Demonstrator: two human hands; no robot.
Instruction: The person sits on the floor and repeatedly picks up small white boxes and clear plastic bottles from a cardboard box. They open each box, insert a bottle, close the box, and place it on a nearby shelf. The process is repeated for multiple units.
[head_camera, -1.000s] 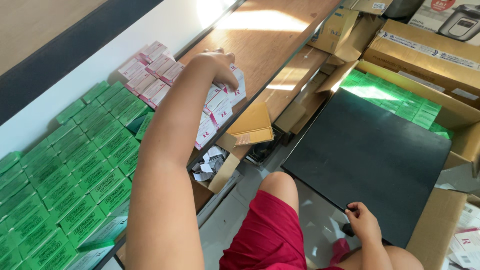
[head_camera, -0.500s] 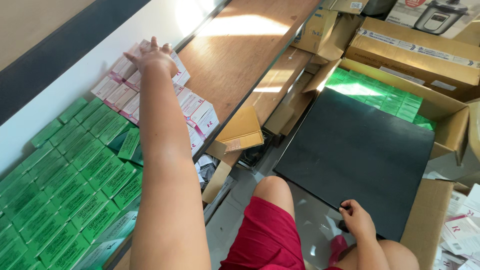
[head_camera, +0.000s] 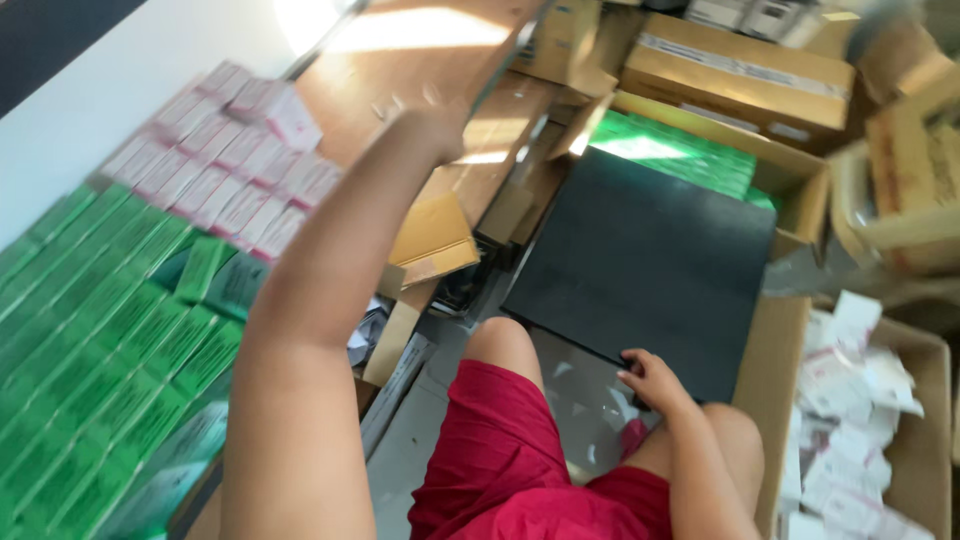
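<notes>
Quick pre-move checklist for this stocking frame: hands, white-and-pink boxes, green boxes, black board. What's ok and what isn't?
1. Left hand empty: cannot tell; blurred, over the wooden shelf.
2. Right hand steadying the black board: ok, at its near edge.
3. White-and-pink boxes grouped on the shelf: ok, one box sits askew on top.
4. Green boxes in rows: not ok, a few lie askew.
5. Picture sharpness: not ok, motion blur.

bare arms, no sleeves in view, and red shorts (head_camera: 520, 450).
</notes>
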